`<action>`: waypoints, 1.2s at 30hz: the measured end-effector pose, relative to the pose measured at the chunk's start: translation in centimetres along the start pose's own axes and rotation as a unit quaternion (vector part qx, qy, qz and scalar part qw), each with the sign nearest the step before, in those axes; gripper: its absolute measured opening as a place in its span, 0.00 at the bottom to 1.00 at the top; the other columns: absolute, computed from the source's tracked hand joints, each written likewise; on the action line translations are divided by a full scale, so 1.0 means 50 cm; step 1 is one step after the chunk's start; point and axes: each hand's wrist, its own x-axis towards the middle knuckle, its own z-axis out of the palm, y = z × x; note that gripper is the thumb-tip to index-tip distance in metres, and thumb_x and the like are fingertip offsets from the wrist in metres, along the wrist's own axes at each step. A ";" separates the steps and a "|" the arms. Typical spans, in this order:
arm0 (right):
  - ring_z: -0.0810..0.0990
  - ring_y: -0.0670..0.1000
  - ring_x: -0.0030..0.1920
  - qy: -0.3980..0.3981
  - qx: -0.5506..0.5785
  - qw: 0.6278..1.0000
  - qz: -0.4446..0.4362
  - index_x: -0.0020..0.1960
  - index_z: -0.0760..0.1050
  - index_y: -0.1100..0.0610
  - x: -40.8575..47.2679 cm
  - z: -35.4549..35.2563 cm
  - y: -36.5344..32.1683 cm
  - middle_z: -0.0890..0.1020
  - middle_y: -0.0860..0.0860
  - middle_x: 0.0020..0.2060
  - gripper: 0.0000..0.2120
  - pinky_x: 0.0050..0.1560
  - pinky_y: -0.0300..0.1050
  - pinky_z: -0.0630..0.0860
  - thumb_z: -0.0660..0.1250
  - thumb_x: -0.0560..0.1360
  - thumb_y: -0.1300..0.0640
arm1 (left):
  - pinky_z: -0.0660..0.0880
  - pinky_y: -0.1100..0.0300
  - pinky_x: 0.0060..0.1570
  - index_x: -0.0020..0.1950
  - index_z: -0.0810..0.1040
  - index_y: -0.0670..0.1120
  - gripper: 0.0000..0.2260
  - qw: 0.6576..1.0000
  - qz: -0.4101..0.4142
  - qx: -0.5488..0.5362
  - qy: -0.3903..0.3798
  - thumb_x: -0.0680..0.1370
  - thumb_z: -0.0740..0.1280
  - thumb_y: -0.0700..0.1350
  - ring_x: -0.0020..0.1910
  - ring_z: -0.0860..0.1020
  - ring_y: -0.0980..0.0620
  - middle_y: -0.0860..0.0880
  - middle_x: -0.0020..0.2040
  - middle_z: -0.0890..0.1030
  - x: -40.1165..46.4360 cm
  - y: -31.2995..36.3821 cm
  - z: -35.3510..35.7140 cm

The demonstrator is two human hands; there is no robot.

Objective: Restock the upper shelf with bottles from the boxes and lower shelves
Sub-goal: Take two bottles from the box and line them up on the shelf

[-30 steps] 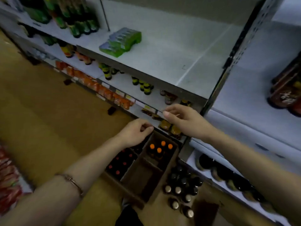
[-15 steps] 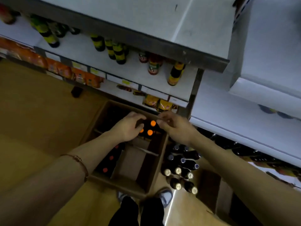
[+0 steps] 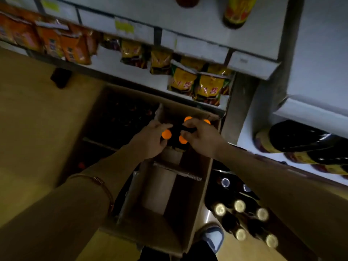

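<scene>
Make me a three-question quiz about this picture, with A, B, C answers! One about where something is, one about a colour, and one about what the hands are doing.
1. Where are the orange-capped bottles?
A. On the top shelf
B. In the cardboard box on the floor
C. Lying on the floor by the shoe

2. What colour are the caps of the bottles right of the box?
A. Pale gold
B. Blue
C. Red

3. What are the hands doing?
A. Hanging by the person's sides
B. Holding a snack bag
C. Reaching down among the orange caps

Answers: 1 B, the orange caps sit inside the box's far compartment. 2 A, those caps look pale gold. 3 C, the left hand and right hand are both down at the orange caps, fingers curled about them.
</scene>
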 end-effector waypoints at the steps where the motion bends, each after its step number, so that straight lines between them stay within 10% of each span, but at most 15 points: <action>1: 0.75 0.56 0.62 0.000 -0.001 1.000 0.006 0.70 0.68 0.57 0.021 0.020 0.021 0.74 0.56 0.65 0.20 0.51 0.41 0.69 0.63 0.81 0.52 | 0.68 0.53 0.67 0.77 0.58 0.53 0.27 1.000 0.000 0.006 -0.004 0.80 0.63 0.44 0.70 0.66 0.44 0.45 0.76 0.56 0.022 -0.018 0.020; 8: 0.65 0.57 0.73 -0.009 -0.033 0.999 0.035 0.78 0.56 0.59 0.093 0.132 0.148 0.64 0.57 0.75 0.32 0.69 0.46 0.63 0.66 0.79 0.53 | 0.68 0.45 0.67 0.77 0.55 0.52 0.37 0.999 0.001 -0.047 0.004 0.75 0.71 0.38 0.72 0.65 0.42 0.45 0.76 0.61 0.136 -0.114 0.149; 13: 0.73 0.56 0.64 0.022 0.058 0.998 0.031 0.71 0.62 0.56 0.129 0.188 0.196 0.74 0.55 0.65 0.28 0.57 0.44 0.69 0.71 0.75 0.58 | 0.65 0.65 0.47 0.59 0.70 0.46 0.19 0.962 -0.038 -0.232 0.143 0.73 0.72 0.35 0.54 0.70 0.53 0.51 0.55 0.72 0.159 -0.108 0.213; 17: 0.75 0.52 0.54 0.077 0.094 0.992 0.025 0.56 0.68 0.53 0.147 0.218 0.227 0.75 0.50 0.52 0.21 0.48 0.42 0.67 0.75 0.71 0.60 | 0.69 0.58 0.56 0.60 0.74 0.45 0.20 0.923 -0.074 -0.344 0.157 0.71 0.73 0.35 0.58 0.73 0.51 0.49 0.56 0.77 0.179 -0.126 0.243; 25: 0.72 0.53 0.64 0.107 0.134 0.985 0.009 0.59 0.76 0.55 0.161 0.272 0.265 0.75 0.53 0.62 0.24 0.60 0.46 0.69 0.80 0.66 0.56 | 0.66 0.79 0.42 0.45 0.70 0.49 0.18 0.913 -0.011 -0.361 0.191 0.69 0.73 0.30 0.39 0.72 0.74 0.57 0.43 0.73 0.214 -0.159 0.293; 30: 0.77 0.51 0.59 0.141 0.141 0.980 0.024 0.58 0.77 0.54 0.143 0.267 0.262 0.81 0.53 0.58 0.18 0.53 0.38 0.69 0.77 0.70 0.56 | 0.73 0.72 0.54 0.61 0.78 0.43 0.19 0.927 -0.004 -0.330 0.175 0.71 0.75 0.39 0.55 0.76 0.61 0.50 0.58 0.77 0.220 -0.166 0.294; 36: 0.79 0.51 0.55 0.145 0.123 0.978 0.083 0.60 0.78 0.59 0.085 0.243 0.251 0.83 0.53 0.54 0.18 0.50 0.38 0.70 0.73 0.73 0.56 | 0.68 0.74 0.46 0.52 0.80 0.44 0.10 0.949 -0.054 -0.282 0.128 0.72 0.74 0.40 0.51 0.74 0.59 0.54 0.50 0.78 0.170 -0.153 0.284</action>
